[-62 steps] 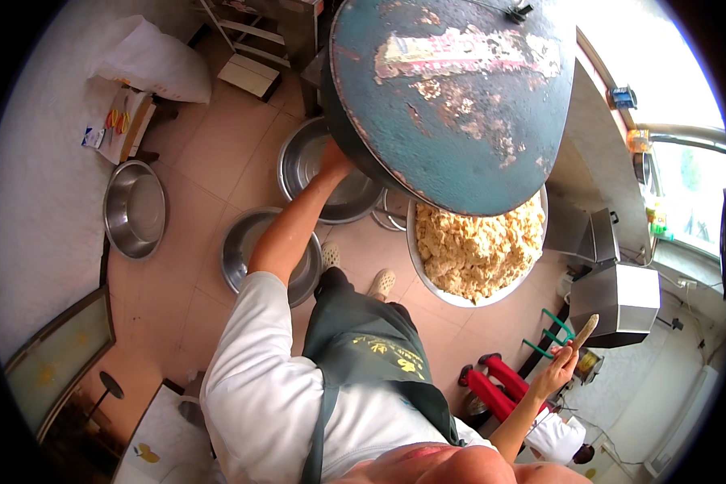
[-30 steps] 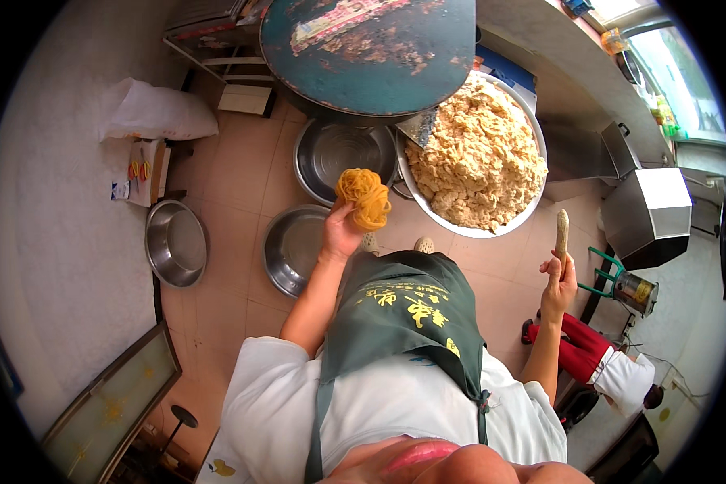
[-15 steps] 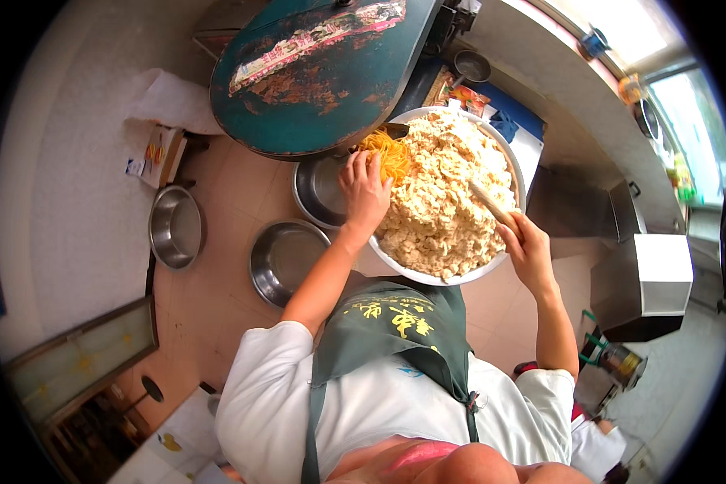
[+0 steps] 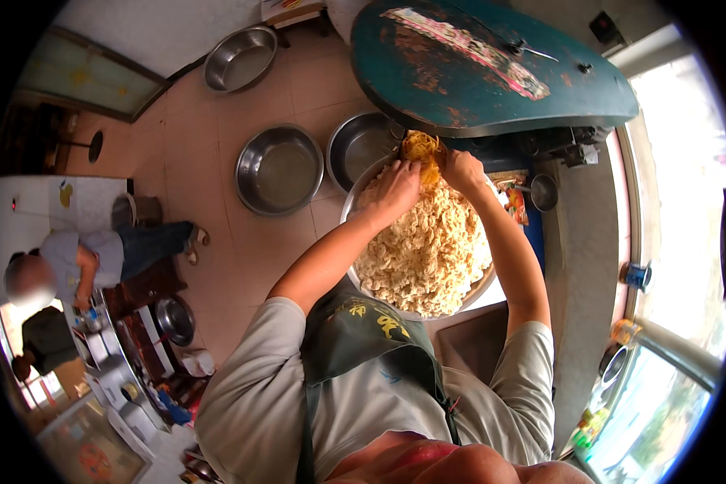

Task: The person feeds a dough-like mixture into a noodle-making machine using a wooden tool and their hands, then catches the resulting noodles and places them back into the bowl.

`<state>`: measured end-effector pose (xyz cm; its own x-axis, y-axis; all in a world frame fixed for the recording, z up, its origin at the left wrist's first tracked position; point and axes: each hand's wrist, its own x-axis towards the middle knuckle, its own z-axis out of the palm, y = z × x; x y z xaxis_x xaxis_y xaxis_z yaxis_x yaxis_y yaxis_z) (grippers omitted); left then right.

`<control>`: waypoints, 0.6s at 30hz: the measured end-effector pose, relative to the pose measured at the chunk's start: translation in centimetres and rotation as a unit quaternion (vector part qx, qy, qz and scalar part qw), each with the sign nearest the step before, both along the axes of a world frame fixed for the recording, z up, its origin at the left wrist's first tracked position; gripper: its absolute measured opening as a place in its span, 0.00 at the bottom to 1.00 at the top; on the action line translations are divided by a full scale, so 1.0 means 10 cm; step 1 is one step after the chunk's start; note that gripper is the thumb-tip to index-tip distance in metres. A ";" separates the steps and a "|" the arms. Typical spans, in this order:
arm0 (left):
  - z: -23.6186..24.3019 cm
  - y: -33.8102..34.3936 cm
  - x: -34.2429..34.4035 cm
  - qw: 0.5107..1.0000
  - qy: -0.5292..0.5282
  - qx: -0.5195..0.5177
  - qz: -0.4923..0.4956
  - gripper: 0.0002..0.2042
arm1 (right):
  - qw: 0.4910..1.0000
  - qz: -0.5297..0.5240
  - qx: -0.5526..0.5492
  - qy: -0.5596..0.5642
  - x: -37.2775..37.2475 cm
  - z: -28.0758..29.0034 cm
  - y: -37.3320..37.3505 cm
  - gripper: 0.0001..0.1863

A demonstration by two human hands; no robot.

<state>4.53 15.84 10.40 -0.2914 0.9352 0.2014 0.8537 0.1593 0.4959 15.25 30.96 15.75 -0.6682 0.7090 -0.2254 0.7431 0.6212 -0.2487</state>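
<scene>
A wide pale basin [image 4: 345, 214] is heaped with crumbly, cream-coloured dough [image 4: 427, 250]. Above its far edge, yellow noodle-like strands [image 4: 422, 148] bunch under the edge of a worn teal machine [image 4: 427, 85]. My left hand [image 4: 400, 187] is closed, its curled fingers on the lower part of the strands. Just right of them, my right hand [image 4: 465, 172] is closed near the machine's underside; its fingertips are hidden, and I cannot make out what they hold. No wooden stick shows now.
Metal basins [image 4: 279, 171] stand on the tiled floor to the left, one partly under the machine. A saucepan [image 4: 544, 192] lies by the right-hand ledge [image 4: 577, 266]. At the far left a person [image 4: 89, 258] is beside a cluttered table.
My view has swung right. My right hand has left the wooden stick and moved from the basin's right side up beside the strands. My left hand stays at the strands.
</scene>
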 end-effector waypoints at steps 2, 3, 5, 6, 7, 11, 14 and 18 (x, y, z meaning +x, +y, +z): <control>0.58 0.08 0.09 0.986 -0.060 -0.150 -0.045 0.14 | 1.000 -0.004 -0.008 -0.011 -0.04 -0.08 0.13 0.29; 0.56 0.06 0.09 0.988 -0.052 -0.143 -0.038 0.16 | 1.000 0.007 0.001 -0.014 -0.06 -0.01 0.14 0.29; 0.45 -0.05 0.06 0.994 -0.032 -0.101 -0.025 0.17 | 0.999 0.026 0.017 -0.042 -0.08 0.35 0.04 0.28; 0.41 -0.08 0.08 0.997 -0.023 -0.076 -0.026 0.17 | 0.998 0.062 0.023 -0.011 0.06 0.43 0.07 0.28; 0.40 -0.15 0.11 0.999 0.000 -0.033 -0.016 0.17 | 0.996 0.082 -0.005 0.045 0.15 0.51 0.05 0.28; 0.44 -0.16 0.13 0.998 -0.014 -0.053 -0.035 0.21 | 0.996 0.058 -0.014 -0.064 -0.05 0.57 -0.07 0.32; 0.40 -0.04 0.12 0.996 -0.001 -0.075 -0.050 0.20 | 0.997 0.051 0.035 -0.039 -0.25 0.12 0.14 0.32; 0.44 -0.18 0.02 0.998 -0.040 -0.008 -0.055 0.17 | 0.993 0.061 0.088 0.051 -0.24 0.07 0.19 0.27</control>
